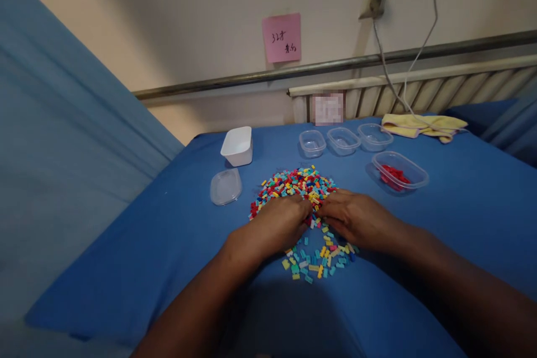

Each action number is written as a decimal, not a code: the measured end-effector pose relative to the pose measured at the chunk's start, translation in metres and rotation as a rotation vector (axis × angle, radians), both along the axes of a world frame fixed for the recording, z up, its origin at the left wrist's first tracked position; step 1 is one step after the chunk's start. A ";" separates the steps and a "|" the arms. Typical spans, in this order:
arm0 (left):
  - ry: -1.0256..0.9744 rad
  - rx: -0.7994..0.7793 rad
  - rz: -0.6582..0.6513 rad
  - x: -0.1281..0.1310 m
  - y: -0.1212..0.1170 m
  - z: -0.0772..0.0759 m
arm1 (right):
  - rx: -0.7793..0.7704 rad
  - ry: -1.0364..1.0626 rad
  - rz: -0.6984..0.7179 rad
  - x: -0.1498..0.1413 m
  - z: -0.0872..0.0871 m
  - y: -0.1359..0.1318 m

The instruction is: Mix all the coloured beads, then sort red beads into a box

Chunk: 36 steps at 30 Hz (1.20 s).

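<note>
A heap of small coloured plastic bricks lies on the blue cloth. My left hand and my right hand rest palm down on the near side of the heap, fingertips almost meeting among the bricks. Whether either pinches a brick is hidden under the fingers. More loose bricks, mostly teal and yellow, lie just below my hands. A clear tub to the right holds red bricks.
Three clear small tubs stand in a row behind the heap. A white tub and a clear lid are at the left. A yellow cloth and a cable lie at the back right, by the radiator.
</note>
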<state>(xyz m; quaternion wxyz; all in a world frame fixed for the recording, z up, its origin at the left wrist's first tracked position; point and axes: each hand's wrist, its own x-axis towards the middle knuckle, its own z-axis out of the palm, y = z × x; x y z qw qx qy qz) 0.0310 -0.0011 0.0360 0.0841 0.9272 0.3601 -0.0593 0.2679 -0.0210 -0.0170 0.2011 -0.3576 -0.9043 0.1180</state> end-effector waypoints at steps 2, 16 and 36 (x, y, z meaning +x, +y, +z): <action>-0.053 -0.022 -0.020 -0.003 0.000 -0.002 | -0.030 0.019 0.004 0.000 -0.001 0.000; -0.359 -0.105 0.040 -0.033 0.004 0.005 | -0.570 0.571 -0.211 0.009 -0.003 -0.002; 0.027 0.096 -0.027 -0.006 0.002 -0.012 | -0.528 0.394 -0.147 0.014 0.003 -0.009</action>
